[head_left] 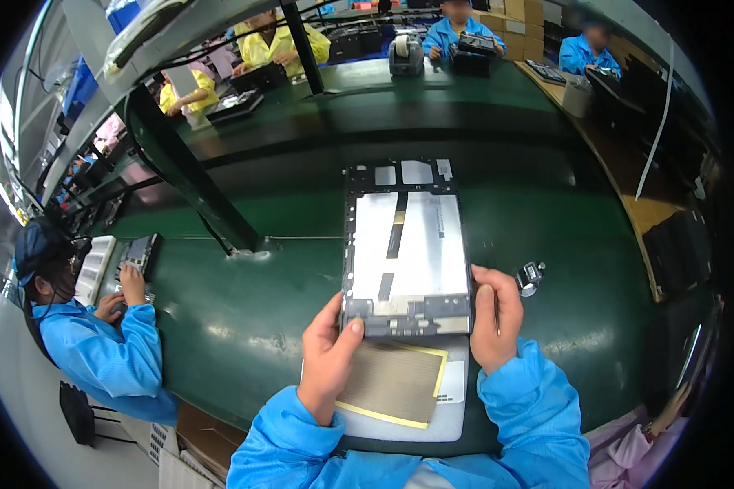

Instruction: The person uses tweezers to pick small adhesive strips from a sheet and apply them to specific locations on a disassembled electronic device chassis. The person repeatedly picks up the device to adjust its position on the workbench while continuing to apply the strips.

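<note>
Holds one flat, rectangular, black-framed tablet-shaped panel [424, 244] in two bare hands, raised above the near part of a glossy green worktable [579, 244]. Clamps left hand [328, 352] on the lower left corner, with thumb on the upper face. Closes right hand [496, 318] against the lower right edge, with thumb and curled forefinger near each other. Cannot tell the lie of the fingers behind the panel.

Counts on the panel one large silver metal plate [436, 269], two narrow dark strips [396, 236] roughly in line, and three pale patches [417, 173] along the top edge. Counts below it one tan, fine-lined sheet [391, 383] with yellow edging, lying askew on one pale, round-cornered slab [455, 420] near the table's front edge. Shows one small black-and-silver device [530, 279] just right of right hand, apart from it.

Leaves open room leftward, as far as one seated person in a blue jacket [98, 350]; also beyond the panel's top edge, and rightward to a light-brown wooden ledge [628, 220]. Meets one dark upright post [192, 175] on the left, footed on the table. Counts one grey tape dispenser [405, 57] toward the far edge.
</note>
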Motion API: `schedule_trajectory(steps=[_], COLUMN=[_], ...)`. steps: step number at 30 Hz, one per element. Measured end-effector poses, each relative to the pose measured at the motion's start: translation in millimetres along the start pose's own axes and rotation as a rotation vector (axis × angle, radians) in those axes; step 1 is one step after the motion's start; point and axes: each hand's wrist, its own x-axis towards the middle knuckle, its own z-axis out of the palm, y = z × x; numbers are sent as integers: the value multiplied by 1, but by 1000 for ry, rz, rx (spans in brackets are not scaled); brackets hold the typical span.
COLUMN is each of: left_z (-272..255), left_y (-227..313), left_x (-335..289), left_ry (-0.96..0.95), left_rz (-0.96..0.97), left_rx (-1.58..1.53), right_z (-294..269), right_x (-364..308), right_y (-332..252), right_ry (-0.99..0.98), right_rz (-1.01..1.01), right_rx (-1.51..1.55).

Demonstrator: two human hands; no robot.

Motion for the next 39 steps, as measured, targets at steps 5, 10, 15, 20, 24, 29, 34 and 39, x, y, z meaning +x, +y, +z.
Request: schedule_trajectory(steps=[5,10,15,20,24,29,34,39], left_z=[-22,-62,-93,-137,-139,-89,17,28], left_y=[37,40,41,25,66,72,25,-7], left_x=[-38,-97,-122,-108,-100,-90,-45,-38], left_ry=[-167,-11,299,769,784,299,-809,-816], left_rz=[-272,-262,-119,-280,-582,-207,341,311], left_rx=[-356,-446,-432,-416,369,1154,1006,1030], right_z=[-6,-20,-66,-78,-81,-69,-66,-67], right_x=[-8,-13,-26,-52,-63,-64,-64,-64], right_y=[-35,-57,-48,-24,-28,-30,-25,-26], right_ry=[-170,-477,-349,-192,-333,-473,-572,-633], right_rz=[-332,-163,403,855,822,777,769,747], right_rx=[9,257,416,305,228,192,166,174])
